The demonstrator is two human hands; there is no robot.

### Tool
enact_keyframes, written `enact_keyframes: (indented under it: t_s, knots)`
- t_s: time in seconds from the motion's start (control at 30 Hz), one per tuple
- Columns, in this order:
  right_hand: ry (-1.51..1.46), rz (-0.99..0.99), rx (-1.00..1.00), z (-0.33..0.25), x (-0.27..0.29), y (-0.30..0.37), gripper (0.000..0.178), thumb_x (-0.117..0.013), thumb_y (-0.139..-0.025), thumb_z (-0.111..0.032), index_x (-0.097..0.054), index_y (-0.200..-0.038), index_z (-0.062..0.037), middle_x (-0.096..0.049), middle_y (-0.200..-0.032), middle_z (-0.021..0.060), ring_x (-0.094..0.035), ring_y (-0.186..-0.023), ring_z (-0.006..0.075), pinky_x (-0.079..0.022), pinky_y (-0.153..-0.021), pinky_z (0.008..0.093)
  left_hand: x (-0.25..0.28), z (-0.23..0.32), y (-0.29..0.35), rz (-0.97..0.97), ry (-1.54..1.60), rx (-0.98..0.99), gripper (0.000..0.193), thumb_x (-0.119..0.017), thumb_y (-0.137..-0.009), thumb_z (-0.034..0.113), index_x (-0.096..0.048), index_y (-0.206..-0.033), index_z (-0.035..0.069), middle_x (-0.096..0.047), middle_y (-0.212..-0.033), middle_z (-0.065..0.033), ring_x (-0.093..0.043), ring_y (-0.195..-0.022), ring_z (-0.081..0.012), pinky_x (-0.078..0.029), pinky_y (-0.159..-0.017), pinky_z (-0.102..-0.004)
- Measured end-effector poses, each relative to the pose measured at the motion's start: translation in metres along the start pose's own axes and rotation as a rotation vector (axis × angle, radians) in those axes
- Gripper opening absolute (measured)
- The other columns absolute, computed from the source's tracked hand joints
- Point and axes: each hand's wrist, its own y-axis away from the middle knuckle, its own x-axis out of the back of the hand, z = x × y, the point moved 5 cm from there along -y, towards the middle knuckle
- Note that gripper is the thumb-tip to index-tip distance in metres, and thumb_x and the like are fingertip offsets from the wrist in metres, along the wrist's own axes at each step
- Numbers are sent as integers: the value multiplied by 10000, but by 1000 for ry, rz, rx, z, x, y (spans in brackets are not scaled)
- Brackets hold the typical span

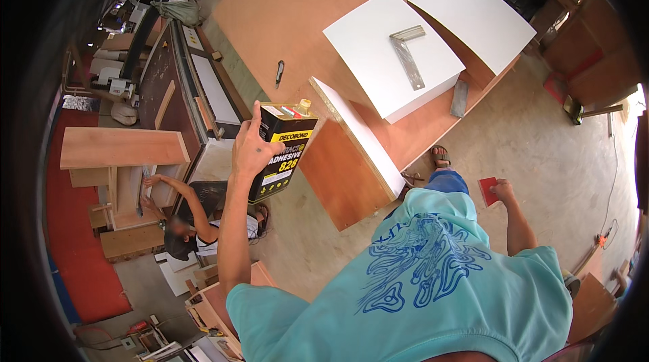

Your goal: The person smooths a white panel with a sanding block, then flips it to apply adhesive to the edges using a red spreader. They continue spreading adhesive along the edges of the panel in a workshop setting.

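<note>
Carpentry workshop, concrete floor, glue tin raised beside a plywood workbench.

Concrete floor [541, 152] is seen under a large plywood workbench [284, 10], on which two white laminated panels [385, 44] [473, 14], a metal try square [407, 54] and a dark pen-like tool [279, 73] are laid. A white-faced board [351, 152] is leaned on edge against the bench. The black-and-yellow adhesive tin [282, 152], capped in yellow, is held tilted in the air near that board; it is gripped by the left hand [251, 149], whose fingers are wrapped round its side. A small red spreader card [488, 191] is pinched in the closed fingers of the right hand [501, 191], held low over the floor. Another person [193, 223] is seen crouched at a wooden cabinet frame [122, 159] on the left.
</note>
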Motion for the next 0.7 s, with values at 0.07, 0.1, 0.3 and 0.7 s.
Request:
enact_keyframes:
  t_s: [0.07,0.1,0.3,0.7]
  knots:
    - [-20,-6,-32,-1,1,7,401,-759,-706,-169,-687,-1069,-14,-701,-982,189,-683,-931,281,-535,-823,377,2,-2,-6,-15,-13,13,1040,-765,-591,204,-267,-1493,64,-581,-1158,-236,-570,-1081,-388,-444,-947,-407]
    - [-22,-62,-58,-2,3,6,402,-759,-705,-163,-687,-1072,-14,-701,-986,191,-681,-940,280,-534,-827,378,1,-5,-9,-17,-16,15,1044,-766,-588,202,-265,-1493,60,-581,-1160,-235,-570,-1082,-387,-444,-946,-407]
    - [-20,-12,-66,14,-2,9,363,-737,-713,-147,-699,-1057,-36,-700,-1007,184,-678,-959,278,-532,-841,374,3,-11,-32,5,-51,-6,1064,-783,-573,195,-267,-1490,44,-596,-1104,-223,-590,-1040,-369,-457,-919,-396]
    - [-33,-59,-96,8,3,12,309,-709,-726,-148,-711,-1021,-58,-706,-955,171,-684,-913,258,-536,-806,376,-4,-32,-56,-7,-96,23,1071,-777,-583,239,-249,-1503,83,-589,-1081,-195,-607,-987,-346,-485,-877,-404]
